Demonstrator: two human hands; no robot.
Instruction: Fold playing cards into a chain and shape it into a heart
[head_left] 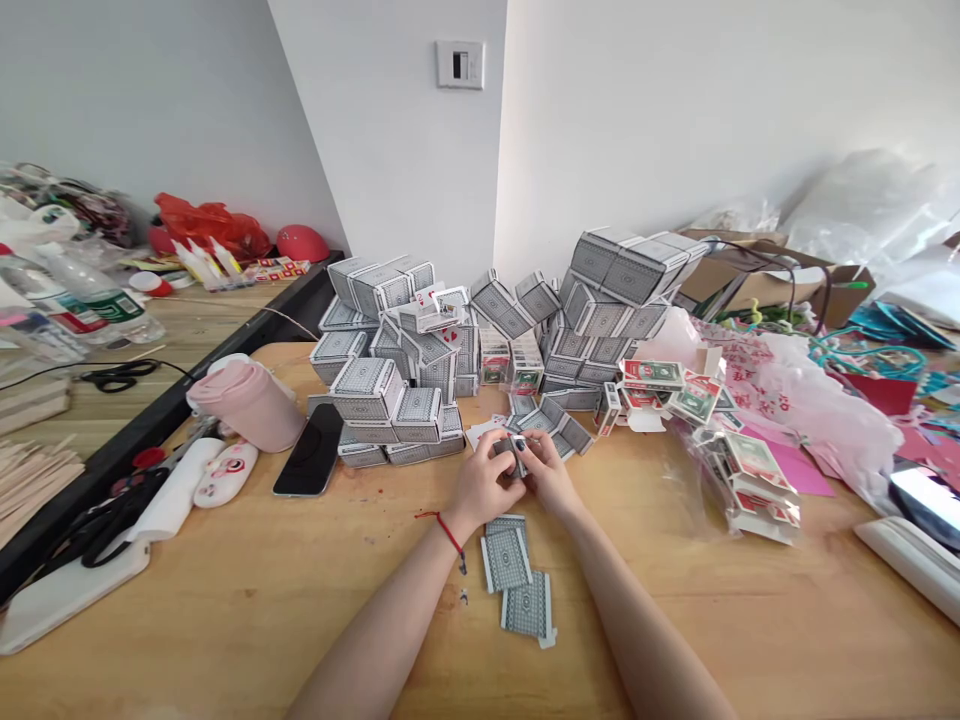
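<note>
A small grey patterned card piece (517, 458) is up in the fingers, over the middle of the wooden table (262, 610). It looks a bit bent, and grey like the backs of the other cards. The left hand (486, 480) and the right hand (551, 482) both hold it, with their fingertips close together in a tight pinch. The fingers cover most of it, so I can't tell its full shape or how many cards are in it. The right thumb has a dark nail, and a red string (450, 535) goes around the left wrist.

Between the arms, a few grey cards (507, 560) lie flat and overlap, pattern side up. Just behind the hands are some bent card pieces (551, 420), partly hidden by the fingers. Farther back are a left pile of card blocks (367, 390) and a right pile of card blocks (622, 290). Some blocks tilt, and the ones at the back are hard to see.

Opened card boxes (754, 475), red and green, lie on the right. On the left are a black phone (307, 450) and a pink cup (255, 405). The picture's edge cuts off the clear bottles (97, 295) at far left.
</note>
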